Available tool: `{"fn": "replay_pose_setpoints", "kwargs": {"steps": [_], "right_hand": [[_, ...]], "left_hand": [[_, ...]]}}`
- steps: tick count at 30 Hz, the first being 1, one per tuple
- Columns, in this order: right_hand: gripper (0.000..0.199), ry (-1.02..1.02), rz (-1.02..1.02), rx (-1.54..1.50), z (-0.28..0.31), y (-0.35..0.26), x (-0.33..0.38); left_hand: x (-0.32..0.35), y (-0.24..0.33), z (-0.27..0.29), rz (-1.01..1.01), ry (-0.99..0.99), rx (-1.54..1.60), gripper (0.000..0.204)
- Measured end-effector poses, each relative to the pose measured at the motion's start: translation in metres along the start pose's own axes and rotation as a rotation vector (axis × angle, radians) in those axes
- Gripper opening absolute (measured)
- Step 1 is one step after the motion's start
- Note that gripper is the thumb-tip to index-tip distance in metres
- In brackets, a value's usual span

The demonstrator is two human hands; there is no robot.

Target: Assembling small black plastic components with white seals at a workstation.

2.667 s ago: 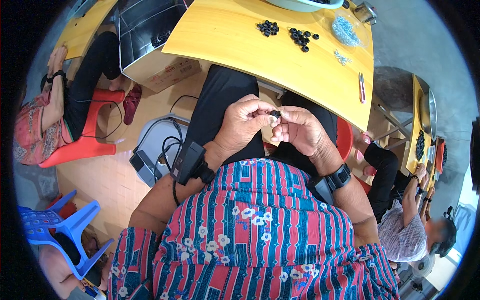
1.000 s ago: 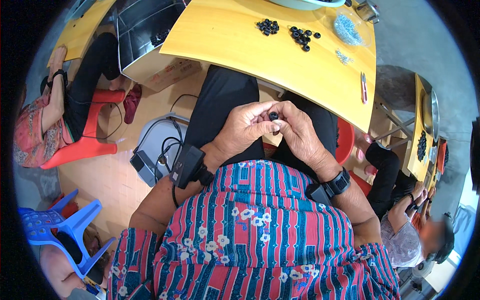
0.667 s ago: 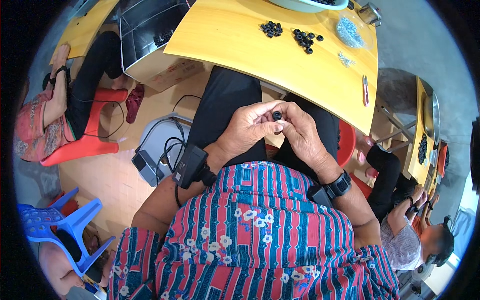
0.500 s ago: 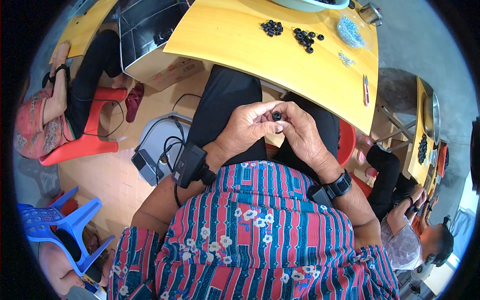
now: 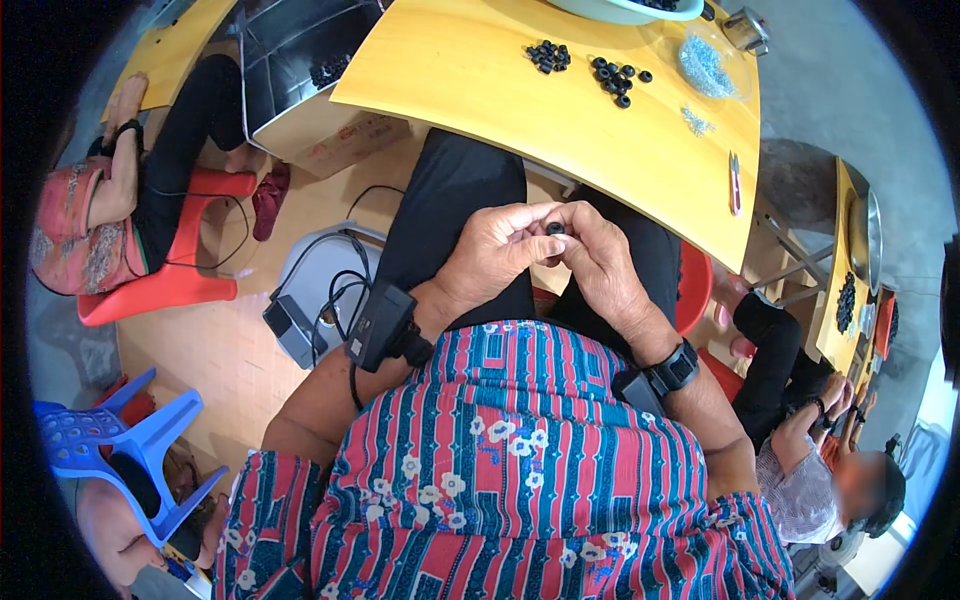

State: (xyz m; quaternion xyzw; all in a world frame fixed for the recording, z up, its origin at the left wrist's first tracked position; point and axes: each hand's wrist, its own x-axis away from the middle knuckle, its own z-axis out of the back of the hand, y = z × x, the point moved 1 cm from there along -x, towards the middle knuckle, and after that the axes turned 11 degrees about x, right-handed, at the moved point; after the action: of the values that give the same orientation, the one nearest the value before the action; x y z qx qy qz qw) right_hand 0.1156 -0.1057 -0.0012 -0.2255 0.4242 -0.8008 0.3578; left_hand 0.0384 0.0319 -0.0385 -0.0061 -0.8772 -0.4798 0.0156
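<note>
Above my lap, just short of the table edge, my left hand and my right hand meet at the fingertips. Between them they pinch a small round black part that has a hole in its top. The fingers of both hands are closed around it, and its lower side is hidden by them. On the table beyond lie a pile of small black pieces and, to its right, a group of larger round black parts like the one I hold.
A bowl of small clear-blue pieces stands at the table's far right, with a few loose pieces before it. Red-handled snips lie near the right edge. A basin and metal cup stand behind. Co-workers sit on both sides.
My left thumb has shifted slightly over the black part, and the part has tilted a little. Both hands stay in nearly the same place.
</note>
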Motion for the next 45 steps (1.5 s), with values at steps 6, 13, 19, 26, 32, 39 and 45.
{"fn": "replay_pose_setpoints", "kwargs": {"steps": [6,13,19,26,32,39,45], "right_hand": [[0.018,-0.011,-0.138,-0.002,0.027,-0.007,0.011],[0.015,0.632,-0.207,-0.116,0.110,0.007,0.057],[0.018,1.075,-0.388,0.034,0.150,0.072,0.119],[0.025,0.878,-0.697,0.457,0.154,0.151,0.153],[0.017,0.979,-0.251,0.416,0.155,0.086,0.080],[0.022,0.558,-0.049,0.257,0.112,0.045,-0.046],[0.031,0.458,-0.333,0.593,0.095,0.025,-0.099]], "left_hand": [[-0.002,-0.004,-0.005,0.013,-0.052,0.076,0.049],[0.000,-0.003,0.002,0.043,0.043,0.075,0.044],[-0.001,-0.007,0.000,0.045,0.045,0.057,0.041],[0.001,-0.009,-0.002,0.083,0.030,0.011,0.039],[0.003,-0.003,-0.005,0.106,0.034,0.057,0.038],[0.001,0.001,-0.011,0.136,0.044,0.089,0.039],[-0.001,0.000,-0.009,0.161,0.072,0.084,0.036]]}}
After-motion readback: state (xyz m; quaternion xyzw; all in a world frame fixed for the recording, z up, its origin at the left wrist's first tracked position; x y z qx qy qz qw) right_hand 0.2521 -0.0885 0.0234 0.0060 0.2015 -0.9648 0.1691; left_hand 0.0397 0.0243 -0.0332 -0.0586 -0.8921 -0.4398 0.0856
